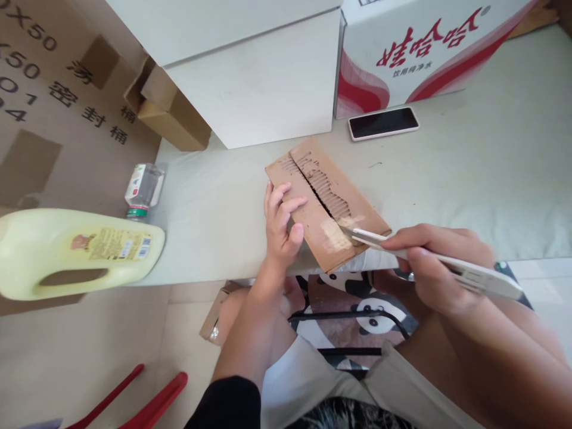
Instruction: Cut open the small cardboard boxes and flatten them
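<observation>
A brown cardboard piece lies on the pale green surface at its near edge, with a long cut through its top layer that bares the corrugation. My left hand presses flat on the cardboard's left part. My right hand grips a white utility knife. The knife's blade tip rests on the cardboard near its lower right end, where a light patch shows.
A phone lies face up behind the cardboard. A white box and a red-and-white carton stand at the back. A yellow jug and a small bottle lie at the left. Red handles lie on the floor.
</observation>
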The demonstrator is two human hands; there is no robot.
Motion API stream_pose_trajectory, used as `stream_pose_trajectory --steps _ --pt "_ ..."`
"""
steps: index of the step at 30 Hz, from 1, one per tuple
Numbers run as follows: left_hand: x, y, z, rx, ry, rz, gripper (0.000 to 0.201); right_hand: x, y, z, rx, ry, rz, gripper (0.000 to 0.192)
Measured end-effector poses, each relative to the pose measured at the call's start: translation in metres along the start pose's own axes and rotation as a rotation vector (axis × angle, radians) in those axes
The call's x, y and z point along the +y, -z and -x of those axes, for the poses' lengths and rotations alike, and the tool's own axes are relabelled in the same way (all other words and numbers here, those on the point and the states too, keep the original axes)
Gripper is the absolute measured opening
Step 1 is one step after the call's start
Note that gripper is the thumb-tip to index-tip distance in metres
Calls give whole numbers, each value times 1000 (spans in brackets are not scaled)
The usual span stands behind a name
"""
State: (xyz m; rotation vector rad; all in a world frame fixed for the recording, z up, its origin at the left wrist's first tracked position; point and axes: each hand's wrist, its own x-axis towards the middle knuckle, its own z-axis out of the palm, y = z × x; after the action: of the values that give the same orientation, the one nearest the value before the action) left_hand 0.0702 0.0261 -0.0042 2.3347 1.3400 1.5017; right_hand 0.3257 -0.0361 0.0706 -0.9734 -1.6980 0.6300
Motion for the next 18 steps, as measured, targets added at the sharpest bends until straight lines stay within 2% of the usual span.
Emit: stream_pose_trajectory --steps 2,6,10,13,15,18 --pt "0 0 0 -12 7 -7 48 0 0 1 -16 -18 -5 21" --pt "0 -1 0 -22 -1 44 46 0 0 2 77 -29 -70 19" --pt "-1 -3 0 -16 -17 48 46 -4 0 3 32 -127 -99 23" --pt "-1 -5 0 -14 -13 41 47 -9 1 3 73 -148 -93 22" --pt "-1 -5 0 -8 -15 54 47 -11 1 3 112 -216 -94 22" --pt "-1 -5 0 3 -30 65 47 -11 0 5 91 -319 -170 23"
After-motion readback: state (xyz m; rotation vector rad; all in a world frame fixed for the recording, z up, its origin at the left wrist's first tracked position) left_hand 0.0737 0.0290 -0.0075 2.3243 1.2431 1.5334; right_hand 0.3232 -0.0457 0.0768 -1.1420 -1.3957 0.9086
